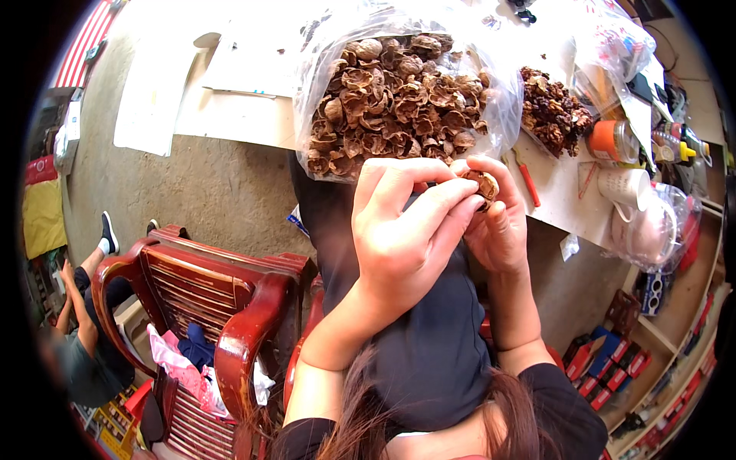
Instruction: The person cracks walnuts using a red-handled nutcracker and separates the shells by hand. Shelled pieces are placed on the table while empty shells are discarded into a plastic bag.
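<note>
Above my lap, both hands meet at a cracked walnut (485, 187) with part of its shell opened. My right hand (500, 224) grips the walnut from the right side between thumb and fingers. My left hand (405, 221) pinches at its left edge with thumb and index finger; whether a bit of shell or kernel is between those fingertips is hidden. Just beyond my hands, a clear plastic bag (506, 109) lies spread on the table, holding many walnut shells (397, 109). Right of the bag is a pile of walnut kernels (552, 112).
On the table's right are a red-handled tool (528, 183), an orange-labelled jar (612, 141), a white mug (625, 188) and a plastic-wrapped pink item (650, 230). A red wooden armchair (195, 282) with clothes stands to the left. Another person (95, 351) sits beyond it. Shelves (667, 339) line the right.
</note>
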The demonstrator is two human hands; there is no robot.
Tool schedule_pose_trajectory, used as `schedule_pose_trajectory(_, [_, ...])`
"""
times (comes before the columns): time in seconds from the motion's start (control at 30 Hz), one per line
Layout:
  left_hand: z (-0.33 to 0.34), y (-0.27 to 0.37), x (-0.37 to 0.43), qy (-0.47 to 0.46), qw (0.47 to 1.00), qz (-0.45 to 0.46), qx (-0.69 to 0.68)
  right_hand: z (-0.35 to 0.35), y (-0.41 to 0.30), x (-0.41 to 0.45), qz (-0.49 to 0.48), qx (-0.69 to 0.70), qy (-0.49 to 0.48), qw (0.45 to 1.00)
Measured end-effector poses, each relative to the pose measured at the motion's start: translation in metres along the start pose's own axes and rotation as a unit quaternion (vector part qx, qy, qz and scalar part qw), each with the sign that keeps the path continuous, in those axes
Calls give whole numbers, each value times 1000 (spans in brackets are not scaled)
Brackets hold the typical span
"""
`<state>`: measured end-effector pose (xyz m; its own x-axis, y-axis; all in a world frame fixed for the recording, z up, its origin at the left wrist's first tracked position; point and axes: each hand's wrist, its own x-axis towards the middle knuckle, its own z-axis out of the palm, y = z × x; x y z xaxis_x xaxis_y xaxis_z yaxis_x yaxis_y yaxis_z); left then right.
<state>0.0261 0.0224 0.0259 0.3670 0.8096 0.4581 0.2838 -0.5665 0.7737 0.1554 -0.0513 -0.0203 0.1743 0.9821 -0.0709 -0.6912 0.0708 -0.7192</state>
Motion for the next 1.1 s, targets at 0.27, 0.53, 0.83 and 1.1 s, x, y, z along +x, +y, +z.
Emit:
schedule_pose_trajectory(0.27, [-4,0,-2,-32,994,-81,-69,-8,2,5,-97,-161,1,982])
schedule_pose_trajectory(0.53, [-6,-4,4,-54,996,-53,-49,-8,-4,2,-89,-200,-10,976])
schedule_pose_trajectory(0.83, [-1,-12,6,-29,997,-67,-11,-8,4,-2,-59,-160,1,985])
schedule_pose_trajectory(1.1, [-11,-48,18,40,996,-72,30,-8,-3,-2,6,-51,-4,999])
